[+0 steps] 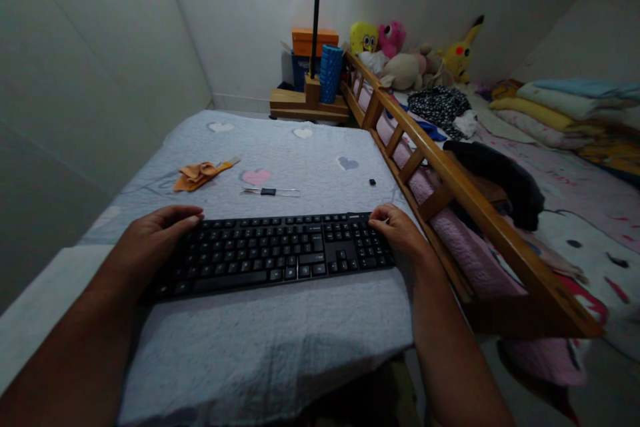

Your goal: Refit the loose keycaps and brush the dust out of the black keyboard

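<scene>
A black keyboard (280, 250) lies across the pale blue quilted cover, its keys facing up. My left hand (157, 240) grips the keyboard's left end, thumb along the top and fingers curled at the far edge. At the other end, my right hand (400, 230) holds the keyboard by its number-pad corner. Beyond the keyboard lies a thin metal wire tool with a black middle (269, 192). An orange cloth (195, 175) rests to its left, against a brush (229, 163) with an orange handle. Off to the right sits a small black key-like piece (373, 182).
A wooden bed rail (430, 153) runs along the right side. Behind it are plush toys (393, 37), clothes and folded bedding (565, 107). At the far end stand a blue foam roller (330, 73), an orange box (315, 41) and a black pole (316, 13).
</scene>
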A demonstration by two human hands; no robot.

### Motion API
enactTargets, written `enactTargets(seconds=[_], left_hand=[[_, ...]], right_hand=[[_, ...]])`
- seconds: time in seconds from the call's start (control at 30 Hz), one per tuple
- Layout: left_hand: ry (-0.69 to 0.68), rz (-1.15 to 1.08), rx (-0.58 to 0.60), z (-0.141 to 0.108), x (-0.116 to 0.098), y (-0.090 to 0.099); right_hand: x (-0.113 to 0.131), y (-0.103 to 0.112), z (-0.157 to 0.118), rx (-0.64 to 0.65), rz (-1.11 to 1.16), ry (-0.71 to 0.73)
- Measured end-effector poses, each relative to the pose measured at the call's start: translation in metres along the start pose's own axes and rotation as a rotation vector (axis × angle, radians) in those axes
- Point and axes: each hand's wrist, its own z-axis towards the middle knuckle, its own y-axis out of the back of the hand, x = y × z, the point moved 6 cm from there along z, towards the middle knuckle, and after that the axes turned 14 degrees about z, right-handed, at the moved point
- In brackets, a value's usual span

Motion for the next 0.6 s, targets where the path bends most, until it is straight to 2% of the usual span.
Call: enactTargets(seconds=[0.3,0.6], left_hand=[[0.003,0.002,-0.003,-0.0022,-0.002,0.0002],[-0.023,0.062,-0.015,0.0058,0.0059,-0.0009]], right_hand=[[-0.0019,-0.0011,-0.0002,-0.007,0.037,-0.005],[-0.0033,-0.0024,0.0005,-0.003,0.023,0.005]])
